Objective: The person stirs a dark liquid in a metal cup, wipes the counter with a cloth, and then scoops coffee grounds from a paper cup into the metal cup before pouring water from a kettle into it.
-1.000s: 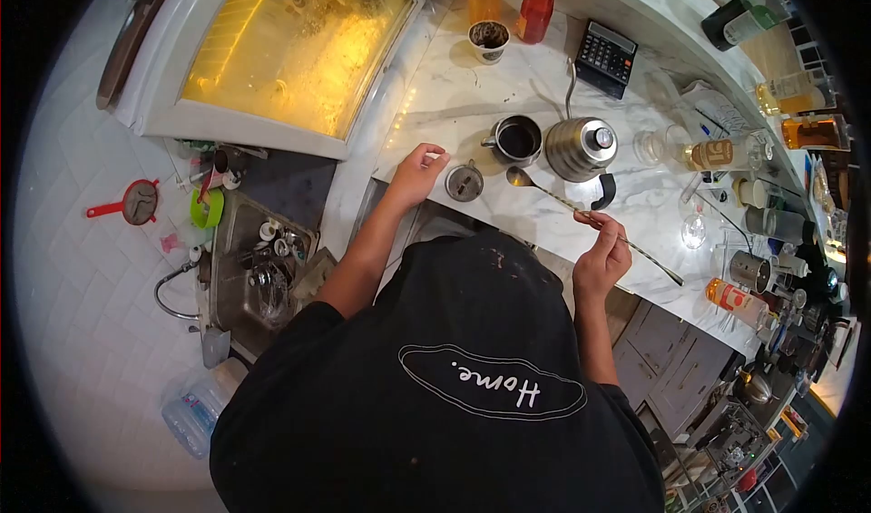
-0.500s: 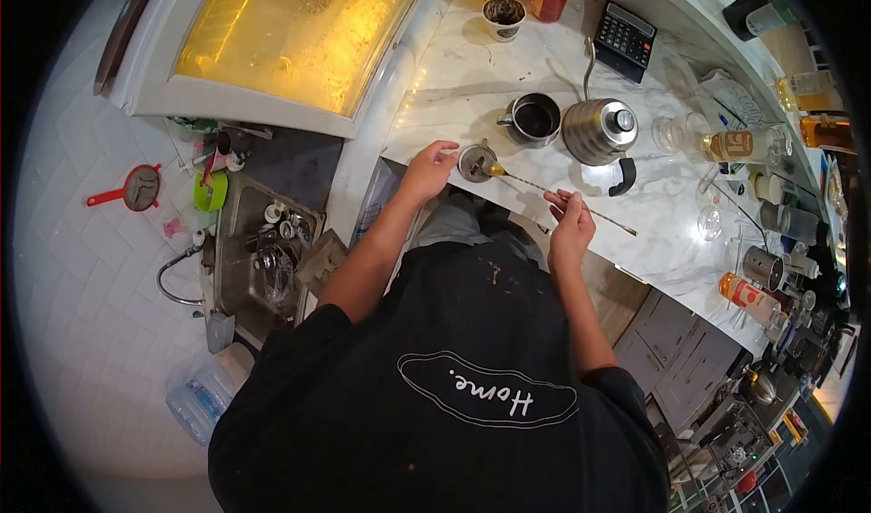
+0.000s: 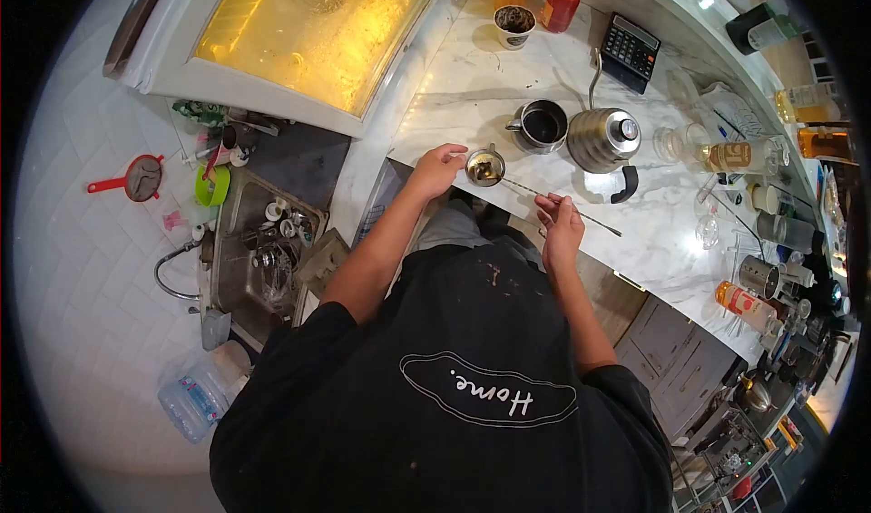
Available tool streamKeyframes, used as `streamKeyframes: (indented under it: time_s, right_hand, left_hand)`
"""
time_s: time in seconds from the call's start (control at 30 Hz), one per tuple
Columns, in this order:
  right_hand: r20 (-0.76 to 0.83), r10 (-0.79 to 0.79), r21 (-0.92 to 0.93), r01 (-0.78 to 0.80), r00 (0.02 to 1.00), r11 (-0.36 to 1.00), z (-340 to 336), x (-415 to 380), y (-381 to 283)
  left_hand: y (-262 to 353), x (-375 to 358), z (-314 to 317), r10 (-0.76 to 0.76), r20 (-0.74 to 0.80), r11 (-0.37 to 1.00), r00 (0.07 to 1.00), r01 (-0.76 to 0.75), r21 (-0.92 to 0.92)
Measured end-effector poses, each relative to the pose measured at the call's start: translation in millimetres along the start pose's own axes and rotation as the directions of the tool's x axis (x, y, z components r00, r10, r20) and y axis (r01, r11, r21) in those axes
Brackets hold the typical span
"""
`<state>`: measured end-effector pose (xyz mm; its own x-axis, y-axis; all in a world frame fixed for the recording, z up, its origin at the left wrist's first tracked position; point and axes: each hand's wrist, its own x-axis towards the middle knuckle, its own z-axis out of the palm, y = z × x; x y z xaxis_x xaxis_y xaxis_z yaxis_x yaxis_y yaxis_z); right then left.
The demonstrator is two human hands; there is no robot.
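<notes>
My right hand (image 3: pixel 560 225) pinches a long thin bar spoon (image 3: pixel 590 219) around its shaft. The spoon's other end lies in a small metal cup (image 3: pixel 485 166) near the counter's front edge. Close to the left side of that cup is my left hand (image 3: pixel 437 169), fingers bent and apart, holding nothing. A metal mug (image 3: pixel 543 126) with dark contents stands behind the cup. Right of the mug is a steel gooseneck kettle (image 3: pixel 603 139) with a black handle.
On the marble counter (image 3: pixel 454 87) are a paper cup (image 3: pixel 514 27), a red bottle (image 3: pixel 563 0) and a calculator (image 3: pixel 631 52). Glasses and bottles line the right side. A sink (image 3: pixel 238 268) holding dishes lies at the left, below a yellow-lit glass case (image 3: pixel 318 37).
The spoon's end has dropped from the small cup's rim into the cup. My right hand has shifted slightly left. My left hand stays beside the cup; the view has shifted a little.
</notes>
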<state>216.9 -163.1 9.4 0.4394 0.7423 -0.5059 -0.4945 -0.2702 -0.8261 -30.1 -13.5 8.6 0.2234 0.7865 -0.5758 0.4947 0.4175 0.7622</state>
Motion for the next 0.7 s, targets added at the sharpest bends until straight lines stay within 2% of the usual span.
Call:
streamKeyframes:
  time_s: [0.27,0.4,0.47,0.6,0.7]
  right_hand:
    - [0.059,-0.065,0.030,0.064,0.996,0.998,-8.8,-8.7,-24.7]
    - [0.080,-0.101,0.069,0.096,0.992,0.993,-2.5,-25.5,-55.1]
    - [0.080,-0.126,0.097,0.118,0.989,0.988,-1.7,-33.7,-73.3]
    - [0.058,-0.238,0.159,0.226,0.970,0.961,-1.5,-44.1,-107.4]
    - [0.022,-0.330,0.159,0.323,0.944,0.933,-2.2,-43.6,-133.8]
  left_hand:
    - [3.3,-3.9,-16.3,0.003,-0.051,0.997,0.999,-0.007,-0.079]
    - [1.4,-3.7,-19.1,0.065,-0.111,0.987,0.992,-0.080,-0.141]
    - [12.5,-13.2,-18.8,0.052,-0.066,0.991,0.996,-0.060,-0.123]
    - [20.0,-18.0,-14.8,0.096,-0.025,0.983,0.995,-0.098,-0.153]
    - [32.4,-18.6,-13.6,0.140,-0.038,0.984,0.989,-0.144,-0.107]
